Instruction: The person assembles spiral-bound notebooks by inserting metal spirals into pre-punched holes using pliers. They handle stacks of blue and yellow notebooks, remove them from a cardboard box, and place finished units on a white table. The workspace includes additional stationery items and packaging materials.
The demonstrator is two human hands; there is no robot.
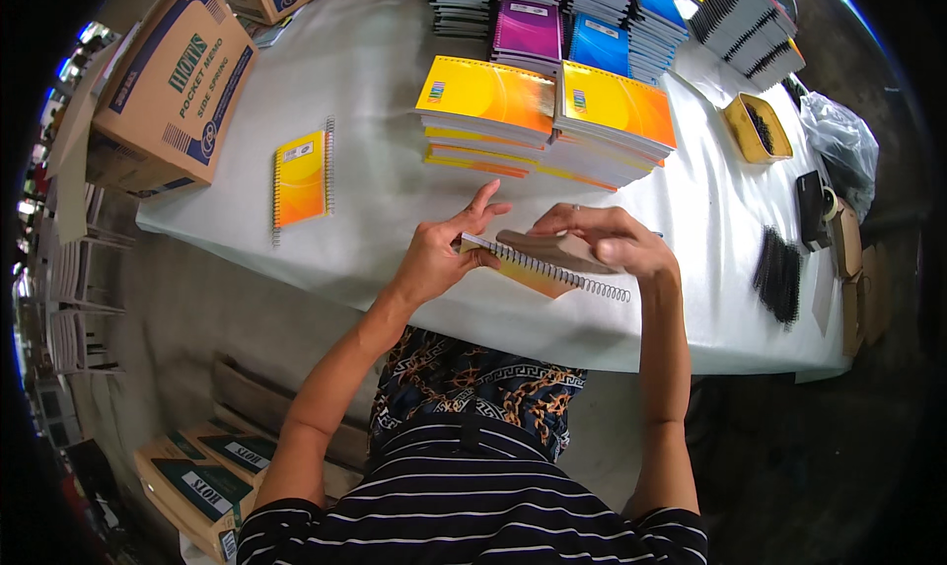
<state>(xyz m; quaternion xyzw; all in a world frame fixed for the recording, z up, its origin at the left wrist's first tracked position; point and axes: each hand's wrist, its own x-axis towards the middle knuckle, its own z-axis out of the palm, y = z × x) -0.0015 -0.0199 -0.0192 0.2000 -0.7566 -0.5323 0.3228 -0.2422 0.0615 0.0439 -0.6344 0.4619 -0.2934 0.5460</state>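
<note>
Over the table's near edge, my left hand (435, 253) grips one end of a small yellow-orange spiral notebook (528, 275), thumb below and index finger raised. A coil (604, 290) runs along the notebook's edge, and its loose end sticks out past the cover toward the right. My right hand (623, 242) bends over the brownish-grey board (554, 251) on top of the notebook, fingers and thumb closed at its edge. A ring shows on one finger. Left of my hands lies another yellow notebook (300, 179) with a coil extending past both ends.
Two yellow-orange notebook stacks (617, 106) stand ahead, with purple (527, 30) and blue (600, 44) stacks behind. At right are a yellow tub (758, 128), black coils (778, 275) and a clear plastic bag (838, 151). A large carton (173, 87) stands at left.
</note>
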